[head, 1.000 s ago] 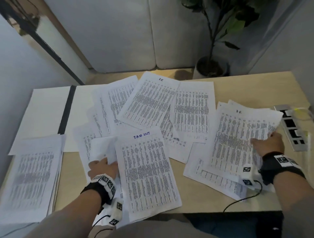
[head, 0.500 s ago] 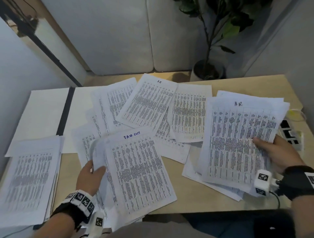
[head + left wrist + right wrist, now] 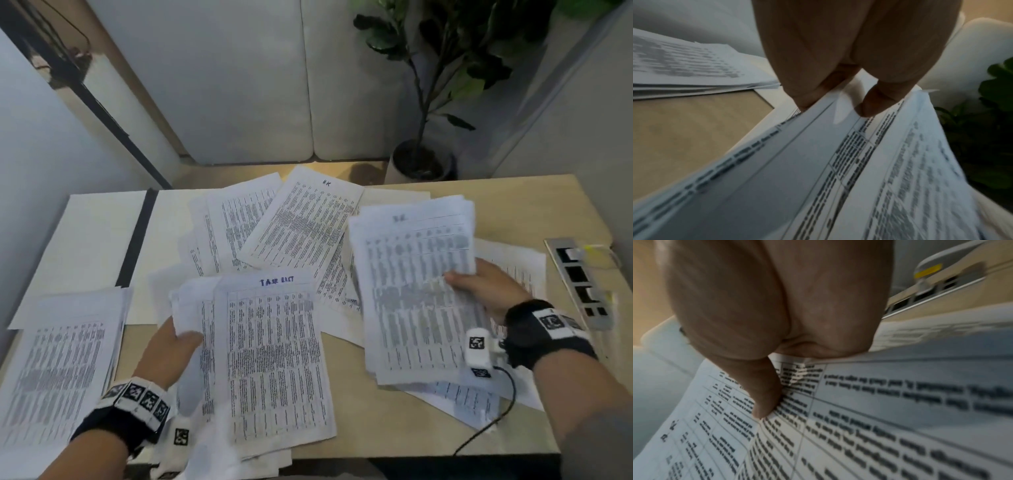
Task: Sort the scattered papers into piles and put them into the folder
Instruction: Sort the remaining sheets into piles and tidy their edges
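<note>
My left hand (image 3: 178, 346) pinches the left edge of a bundle of printed sheets (image 3: 274, 363) headed in blue ink, thumb on top; the left wrist view shows the same thumb and fingers (image 3: 873, 105) on that bundle (image 3: 838, 178). My right hand (image 3: 479, 284) grips a second stack of table-printed sheets (image 3: 418, 291), raised off the desk, thumb (image 3: 764, 402) pressed on the top page (image 3: 859, 426). More loose sheets (image 3: 301, 226) lie fanned across the desk's middle. An open white folder with a black spine (image 3: 137, 240) lies flat at the back left.
A neat pile of printed sheets (image 3: 58, 370) sits at the front left. A metal socket strip (image 3: 582, 281) is set into the desk (image 3: 513, 205) at the right. A potted plant (image 3: 421, 164) stands behind the desk. A thin black cable (image 3: 486, 431) trails from my right wrist.
My right hand lifted its stack off the desk and carried it left and toward me. My left hand slid under the edge of the blue-headed bundle and raised it.
</note>
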Demonstrator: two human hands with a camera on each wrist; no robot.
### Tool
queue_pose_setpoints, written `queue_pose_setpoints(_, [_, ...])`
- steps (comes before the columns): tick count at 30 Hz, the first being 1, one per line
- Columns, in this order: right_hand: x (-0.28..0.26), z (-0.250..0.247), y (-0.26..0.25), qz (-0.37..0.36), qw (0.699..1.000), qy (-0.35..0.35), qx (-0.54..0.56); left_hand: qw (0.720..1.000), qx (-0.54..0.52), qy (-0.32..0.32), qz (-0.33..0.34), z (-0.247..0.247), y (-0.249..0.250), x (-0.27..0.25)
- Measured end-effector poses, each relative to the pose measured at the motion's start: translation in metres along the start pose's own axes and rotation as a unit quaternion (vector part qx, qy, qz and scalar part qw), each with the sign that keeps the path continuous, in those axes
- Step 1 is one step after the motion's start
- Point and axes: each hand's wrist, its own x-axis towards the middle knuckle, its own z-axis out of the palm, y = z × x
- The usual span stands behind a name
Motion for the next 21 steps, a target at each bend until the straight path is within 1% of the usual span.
queue_pose_setpoints(1, [0.020,0.006,0.000,0.006,0.999,-0.019,-0.038,1.000,-0.012,0.000,0.007,-0.003,0.007,0.004])
queue_pose_setpoints(3, [0.045,0.022,-0.014,0.008,0.995,-0.041,-0.087,0.999,-0.039,-0.002,-0.013,-0.007,0.015,0.012])
queue_pose_setpoints(4, [0.060,0.030,-0.021,0.011,0.994,-0.033,-0.106,0.999,-0.044,0.000,-0.026,-0.007,0.015,0.017])
queue_pose_setpoints(6, [0.077,0.051,-0.040,0.008,0.985,0.019,-0.171,0.998,-0.020,0.003,-0.051,-0.001,0.011,0.025])
queue_pose_setpoints(8, [0.094,0.068,-0.045,-0.015,0.959,0.090,-0.268,0.996,0.052,0.018,-0.070,0.009,0.004,0.028])
queue_pose_setpoints(9, [0.097,0.075,-0.044,-0.016,0.948,0.101,-0.302,0.993,0.077,0.023,-0.082,0.016,-0.002,0.030])
queue_pose_setpoints(10, [0.104,0.082,-0.039,-0.023,0.939,0.102,-0.328,0.991,0.092,0.024,-0.095,0.022,-0.010,0.033])
queue_pose_setpoints(12, [0.112,0.093,-0.025,-0.009,0.916,0.078,-0.394,0.987,0.105,0.016,-0.123,0.033,-0.020,0.036])
queue_pose_setpoints(13, [0.115,0.097,-0.020,0.005,0.905,0.075,-0.418,0.985,0.114,0.023,-0.128,0.037,-0.025,0.038])
queue_pose_setpoints(14, [0.116,0.100,-0.015,-0.003,0.894,0.084,-0.439,0.982,0.137,0.033,-0.127,0.041,-0.030,0.041])
queue_pose_setpoints(15, [0.116,0.102,-0.013,-0.009,0.887,0.097,-0.450,0.977,0.171,0.052,-0.119,0.046,-0.030,0.041])
queue_pose_setpoints(17, [0.113,0.102,-0.012,-0.019,0.894,0.114,-0.433,0.960,0.242,0.073,-0.119,0.056,-0.037,0.044])
queue_pose_setpoints(18, [0.111,0.102,-0.011,-0.023,0.898,0.122,-0.421,0.957,0.257,0.077,-0.112,0.060,-0.038,0.044])
queue_pose_setpoints(19, [0.111,0.102,-0.008,-0.029,0.900,0.132,-0.414,0.959,0.255,0.075,-0.102,0.063,-0.042,0.045])
queue_pose_setpoints(21, [0.108,0.106,-0.007,-0.052,0.891,0.139,-0.428,0.968,0.220,0.075,-0.098,0.068,-0.042,0.040])
